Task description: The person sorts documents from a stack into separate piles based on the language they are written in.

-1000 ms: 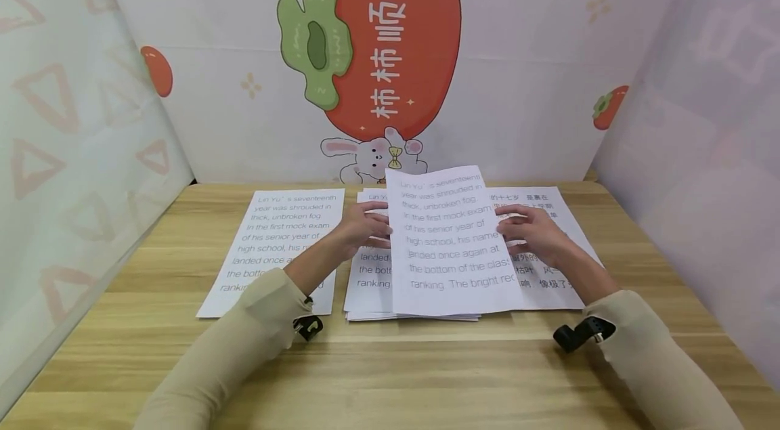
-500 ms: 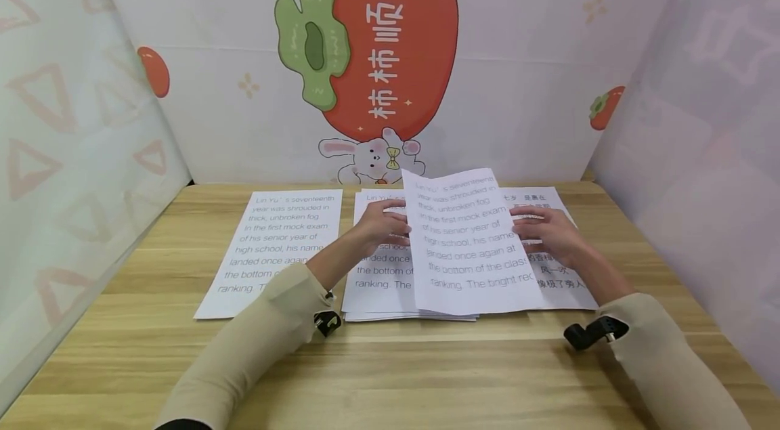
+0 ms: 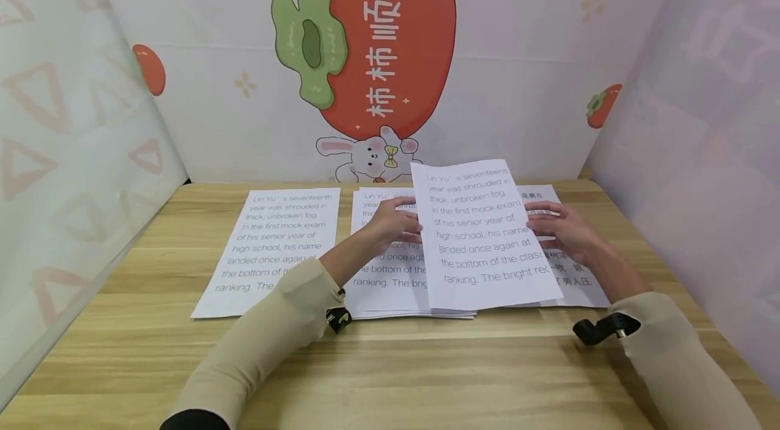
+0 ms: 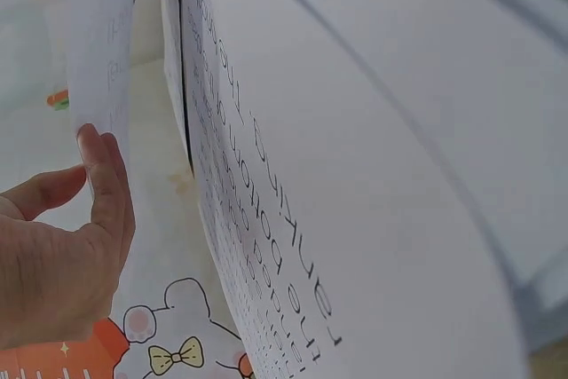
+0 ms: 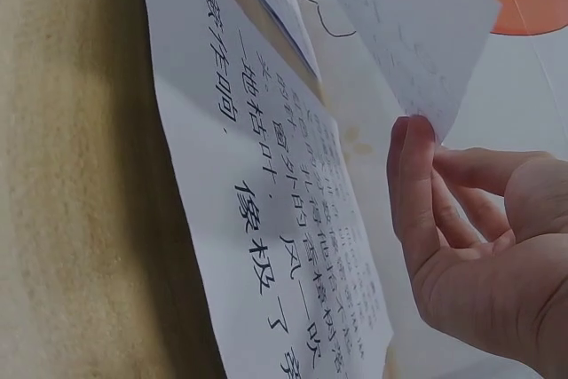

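Note:
Between my two hands a sheet of paper [image 3: 487, 233] printed with English text is held up, slightly curved, over the table. My left hand [image 3: 393, 223] pinches its left edge; in the left wrist view, fingertips meet the paper's edge [image 4: 102, 51]. The right hand [image 3: 567, 230] grips the opposite edge, thumb and fingers closed on the paper [image 5: 408, 33] in the right wrist view. Behind and below the raised sheet lie a stack of English-text sheets [image 3: 390, 298] and a sheet with Chinese text [image 3: 585, 291], both partly covered by it.
Another English-text sheet [image 3: 274, 240] lies to the left on the wooden table [image 3: 426, 376], partly hidden by my left arm. A printed cloth backdrop [image 3: 518, 78] with a persimmon and rabbit rises behind, with pale side walls.
Both hands have carried the held sheet to the right, from over the middle stack toward the Chinese-text sheet. More of the middle stack shows now. The grip looks the same.

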`<state>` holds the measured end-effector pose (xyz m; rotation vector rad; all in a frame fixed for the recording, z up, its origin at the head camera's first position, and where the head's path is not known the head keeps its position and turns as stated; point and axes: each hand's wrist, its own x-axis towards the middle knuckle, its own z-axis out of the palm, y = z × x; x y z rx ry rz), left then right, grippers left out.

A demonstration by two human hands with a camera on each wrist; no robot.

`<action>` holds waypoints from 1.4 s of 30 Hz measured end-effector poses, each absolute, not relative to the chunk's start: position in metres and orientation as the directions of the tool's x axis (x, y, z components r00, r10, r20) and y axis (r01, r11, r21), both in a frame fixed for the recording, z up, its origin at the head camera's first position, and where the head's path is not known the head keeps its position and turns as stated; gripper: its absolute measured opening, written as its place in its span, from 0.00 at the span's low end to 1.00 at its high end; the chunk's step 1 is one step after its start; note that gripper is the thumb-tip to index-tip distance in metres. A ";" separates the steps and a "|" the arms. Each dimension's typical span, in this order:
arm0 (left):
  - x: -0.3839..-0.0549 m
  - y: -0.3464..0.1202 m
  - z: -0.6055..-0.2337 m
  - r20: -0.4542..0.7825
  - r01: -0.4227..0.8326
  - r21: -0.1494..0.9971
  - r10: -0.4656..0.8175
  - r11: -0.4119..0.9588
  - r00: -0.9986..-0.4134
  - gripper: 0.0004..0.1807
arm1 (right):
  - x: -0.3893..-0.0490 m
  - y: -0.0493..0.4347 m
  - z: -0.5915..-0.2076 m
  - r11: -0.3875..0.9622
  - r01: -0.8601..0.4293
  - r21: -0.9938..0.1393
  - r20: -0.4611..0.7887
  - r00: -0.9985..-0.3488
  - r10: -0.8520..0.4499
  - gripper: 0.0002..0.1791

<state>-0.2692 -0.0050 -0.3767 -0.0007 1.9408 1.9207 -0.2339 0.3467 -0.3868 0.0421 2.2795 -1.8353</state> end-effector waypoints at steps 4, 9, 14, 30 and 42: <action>-0.271 -0.014 -0.376 -0.275 -0.263 0.961 0.259 0.081 -0.926 0.41 | -0.234 0.338 -0.389 0.207 0.158 -0.966 -0.184 -0.976 -0.117 0.23; -0.273 -0.035 -0.374 -0.264 -0.243 0.963 0.210 0.118 -0.941 0.39 | -0.237 0.316 -0.393 0.209 0.149 -0.966 -0.181 -0.973 -0.146 0.28; -0.274 -0.060 -0.374 -0.271 -0.251 0.958 0.152 0.138 -0.951 0.38 | -0.242 0.288 -0.395 0.203 0.129 -0.971 -0.165 -0.972 -0.170 0.30; -0.269 -0.141 -0.376 -0.250 -0.234 0.953 0.066 0.192 -0.966 0.34 | -0.254 0.202 -0.397 0.105 0.135 -0.985 -0.151 -0.975 -0.161 0.28; -0.264 -0.189 -0.374 -0.228 -0.224 0.950 -0.007 0.218 -0.974 0.33 | -0.260 0.143 -0.393 0.111 0.160 -0.981 -0.181 -0.960 -0.214 0.30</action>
